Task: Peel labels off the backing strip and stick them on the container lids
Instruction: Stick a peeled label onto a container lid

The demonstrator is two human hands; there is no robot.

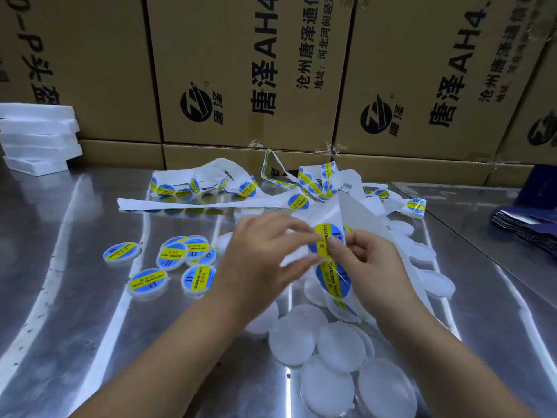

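Note:
A white backing strip [361, 212] with round blue and yellow labels rises in front of me and trails off in loops toward the cartons. My left hand [265, 260] pinches the strip's edge beside one label [327, 239]. On that same label my right hand [370, 263] has thumb and forefinger pinched at the rim. Another label [333, 280] sits on the strip just below. Several plain white lids [340, 346] lie piled under and in front of my hands. To the left lie several labelled lids [174, 256].
The work surface is a shiny metal table [90, 312]. Brown cartons [241, 70] wall off the back. White foam trays [39, 137] are stacked at the far left. A pile of dark blue flat packs [527, 227] lies at the right.

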